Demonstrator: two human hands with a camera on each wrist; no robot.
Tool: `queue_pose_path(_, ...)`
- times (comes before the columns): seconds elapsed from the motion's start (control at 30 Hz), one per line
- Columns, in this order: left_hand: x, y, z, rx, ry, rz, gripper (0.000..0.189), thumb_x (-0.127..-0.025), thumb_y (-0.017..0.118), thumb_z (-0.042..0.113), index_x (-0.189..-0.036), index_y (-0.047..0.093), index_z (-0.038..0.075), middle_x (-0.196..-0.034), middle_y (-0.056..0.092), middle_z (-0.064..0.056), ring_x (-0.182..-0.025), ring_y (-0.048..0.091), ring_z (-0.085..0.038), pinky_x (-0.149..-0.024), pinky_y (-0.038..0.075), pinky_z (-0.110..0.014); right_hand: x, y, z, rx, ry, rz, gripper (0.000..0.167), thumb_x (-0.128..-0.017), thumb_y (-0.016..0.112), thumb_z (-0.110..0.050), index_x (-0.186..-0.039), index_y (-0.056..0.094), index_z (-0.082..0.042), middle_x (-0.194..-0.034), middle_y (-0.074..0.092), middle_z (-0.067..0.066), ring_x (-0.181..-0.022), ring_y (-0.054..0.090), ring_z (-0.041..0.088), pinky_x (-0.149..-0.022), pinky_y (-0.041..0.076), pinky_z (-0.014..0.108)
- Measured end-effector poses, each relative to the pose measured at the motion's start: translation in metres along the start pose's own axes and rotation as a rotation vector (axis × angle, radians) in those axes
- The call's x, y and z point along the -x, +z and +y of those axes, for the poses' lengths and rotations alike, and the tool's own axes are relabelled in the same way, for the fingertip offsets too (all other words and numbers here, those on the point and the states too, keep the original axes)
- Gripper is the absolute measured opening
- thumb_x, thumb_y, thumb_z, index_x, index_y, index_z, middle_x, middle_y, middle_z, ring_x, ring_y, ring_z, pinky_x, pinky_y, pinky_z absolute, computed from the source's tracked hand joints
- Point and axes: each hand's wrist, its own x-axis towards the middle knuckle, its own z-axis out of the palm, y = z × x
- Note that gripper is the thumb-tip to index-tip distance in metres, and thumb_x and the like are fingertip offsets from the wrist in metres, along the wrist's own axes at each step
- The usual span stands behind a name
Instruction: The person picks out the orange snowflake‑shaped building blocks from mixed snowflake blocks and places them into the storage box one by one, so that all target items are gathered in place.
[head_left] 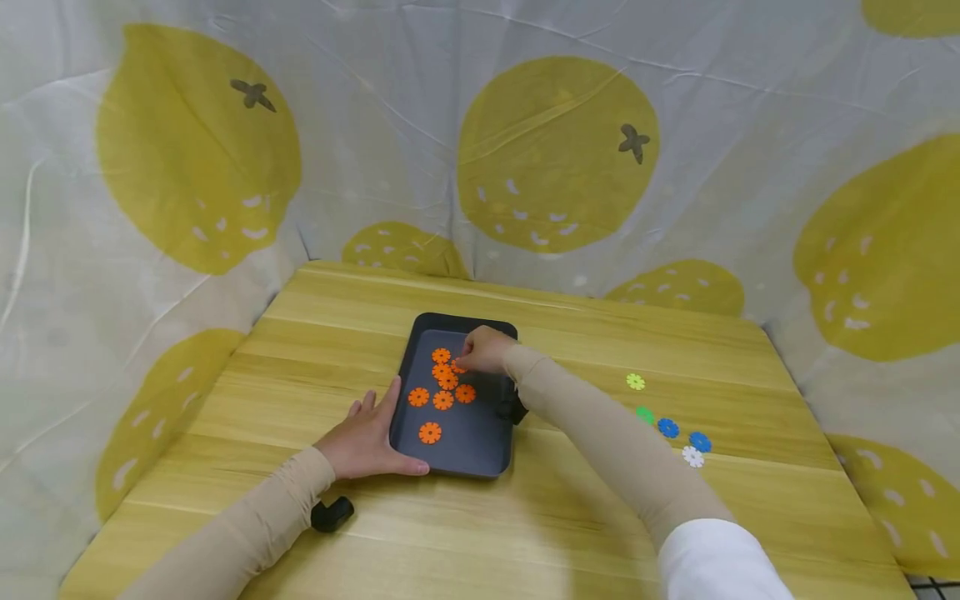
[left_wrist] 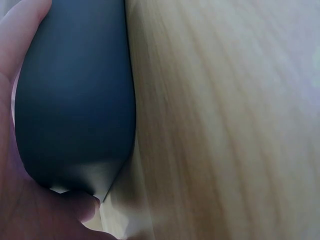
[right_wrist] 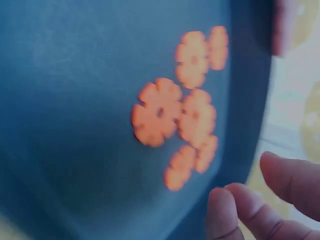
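A dark grey rectangular tray [head_left: 472, 442] lies on the wooden table, with several orange flower-shaped notched discs [head_left: 430, 432] inside it. My left hand [head_left: 366, 440] spans the tray's near left corner, its straight fingers along the left side and its thumb at the front edge. The right hand [head_left: 487, 350] reaches over the tray's far part, fingertips right at an orange disc they partly cover in the head view. In the right wrist view, the thumb [right_wrist: 290, 182] stands apart from the bent fingers [right_wrist: 222, 210], with no disc between them. Several discs [right_wrist: 159, 112] lie close together there, some overlapping.
Right of the tray on the table [head_left: 585, 533] lie similar discs: a yellow-green one [head_left: 635, 382], a green one [head_left: 645, 414] partly behind the right sleeve, two blue ones [head_left: 668, 427], and a white one [head_left: 693, 457]. A lemon-patterned curtain [head_left: 390, 125] hangs around the table.
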Motion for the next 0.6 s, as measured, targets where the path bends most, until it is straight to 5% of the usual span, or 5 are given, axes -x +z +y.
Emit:
queue_pose_path(0.2,0.000,0.000,0.000,0.001,0.010,-0.003,0.151,-0.063,0.078,0.080,-0.163,-0.008,0.008,-0.161,0.020,-0.039,-0.149,0.014,-0.061,-0.111,0.032,-0.073,0.047,-0.030,0.030,-0.092,0.009,0.073,0.023,-0.095,0.072,-0.033,-0.097,0.069,-0.010,-0.102,0.066,0.003,-0.085,0.053,0.016,-0.077,0.045,0.031)
queue_pose_path(0.37,0.000,-0.001,0.001,0.004,0.010,-0.010,0.150,-0.063,0.078,0.080,-0.163,-0.008,0.008,-0.163,0.018,-0.037,-0.151,0.010,-0.060,-0.112,0.029,-0.073,0.098,-0.048,0.087,-0.164,0.080,0.123,0.026,-0.098,0.068,-0.036,-0.104,0.067,-0.010,-0.109,0.066,0.007,-0.098,0.056,0.026,-0.082,0.045,0.036)
queue_pose_path(0.47,0.001,-0.001,0.002,0.003,0.006,-0.014,0.150,-0.064,0.078,0.080,-0.163,-0.008,0.009,-0.162,0.017,-0.038,-0.150,0.011,-0.061,-0.109,0.033,-0.074,0.131,-0.047,0.125,-0.212,0.137,0.144,0.033,-0.099,0.066,-0.040,-0.109,0.065,-0.009,-0.109,0.064,0.008,-0.105,0.057,0.029,-0.087,0.046,0.038)
queue_pose_path(0.6,0.002,-0.002,0.004,0.004,-0.003,-0.017,0.149,-0.064,0.078,0.079,-0.163,-0.009,0.009,-0.162,0.014,-0.041,-0.148,0.012,-0.064,-0.105,0.037,-0.074,0.177,-0.031,0.158,-0.224,0.201,0.192,0.036,-0.098,0.067,-0.040,-0.105,0.063,-0.005,-0.096,0.059,0.007,-0.093,0.056,0.024,-0.081,0.046,0.036)
